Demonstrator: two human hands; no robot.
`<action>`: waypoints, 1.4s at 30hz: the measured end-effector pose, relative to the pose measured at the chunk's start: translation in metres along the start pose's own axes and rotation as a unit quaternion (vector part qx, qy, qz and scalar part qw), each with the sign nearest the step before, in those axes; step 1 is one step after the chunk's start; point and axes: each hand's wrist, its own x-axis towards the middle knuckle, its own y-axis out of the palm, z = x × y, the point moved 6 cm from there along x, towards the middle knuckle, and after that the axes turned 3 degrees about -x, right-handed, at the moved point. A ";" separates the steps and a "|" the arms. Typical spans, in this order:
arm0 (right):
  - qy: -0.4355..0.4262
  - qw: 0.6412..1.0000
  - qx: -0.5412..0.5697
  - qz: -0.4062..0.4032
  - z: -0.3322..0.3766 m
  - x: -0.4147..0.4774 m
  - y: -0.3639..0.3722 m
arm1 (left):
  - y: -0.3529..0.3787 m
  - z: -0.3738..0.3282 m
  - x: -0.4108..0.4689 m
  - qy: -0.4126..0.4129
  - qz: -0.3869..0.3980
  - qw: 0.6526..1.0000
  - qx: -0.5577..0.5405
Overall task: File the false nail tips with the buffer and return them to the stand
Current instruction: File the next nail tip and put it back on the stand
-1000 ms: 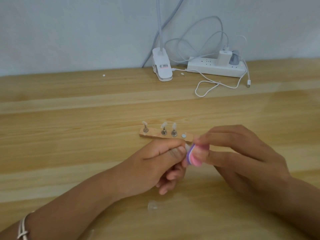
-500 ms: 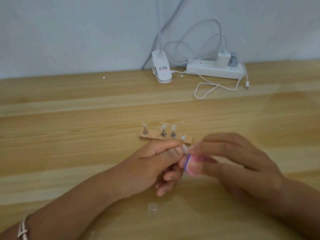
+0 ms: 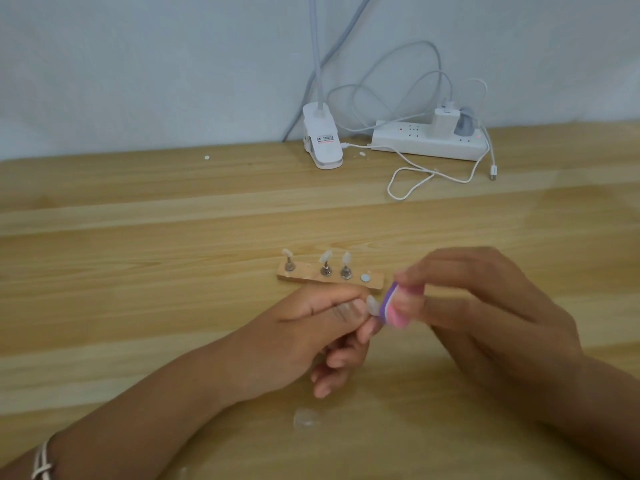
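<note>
In the head view, a light wooden desk (image 3: 138,237) reached a pale grey wall (image 3: 138,64), where a white lamp clip (image 3: 323,147) and a power strip (image 3: 415,142) with cables stood. Just before the wooden stand (image 3: 308,277), the left hand (image 3: 311,327) pinched a nail tip (image 3: 372,303) against the buffer (image 3: 393,308), which the right hand (image 3: 485,306) gripped.

stand (image 3: 330,279) behind hands | power strip (image 3: 426,143) far back on table (image 3: 138,237)
</note>
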 end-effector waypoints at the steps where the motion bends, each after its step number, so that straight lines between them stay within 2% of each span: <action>1: -0.020 1.000 0.014 0.013 0.007 -0.003 0.001 | 0.000 0.000 0.000 0.001 -0.002 1.000 0.000; 4: -0.053 0.997 0.018 0.050 0.012 -0.006 0.007 | 0.000 -0.001 0.000 0.002 -0.004 1.000 0.000; 9: 0.047 0.998 -0.034 -0.010 -0.020 0.001 -0.001 | 0.001 -0.001 0.000 -0.002 -0.005 1.000 0.010; 15: -0.019 0.999 0.006 0.035 0.005 -0.004 0.008 | 0.000 -0.001 0.001 0.007 -0.039 0.999 -0.005; 20: 0.024 0.999 -0.003 0.022 -0.010 -0.001 0.004 | 0.000 0.002 0.002 0.003 -0.033 0.999 -0.018; 24: 0.013 1.000 -0.015 0.024 -0.006 -0.003 0.007 | -0.001 0.004 0.002 0.025 -0.033 0.999 -0.014; 30: 0.082 0.996 -0.034 -0.021 -0.020 0.001 -0.003 | -0.001 0.003 0.003 0.044 -0.033 0.998 -0.028; 36: 0.044 0.999 -0.004 -0.006 -0.001 0.003 0.002 | -0.004 0.004 0.004 0.042 -0.055 0.997 -0.028; 42: 0.048 0.999 -0.019 0.000 -0.004 0.002 0.004 | -0.004 0.005 0.005 0.037 -0.057 0.997 -0.044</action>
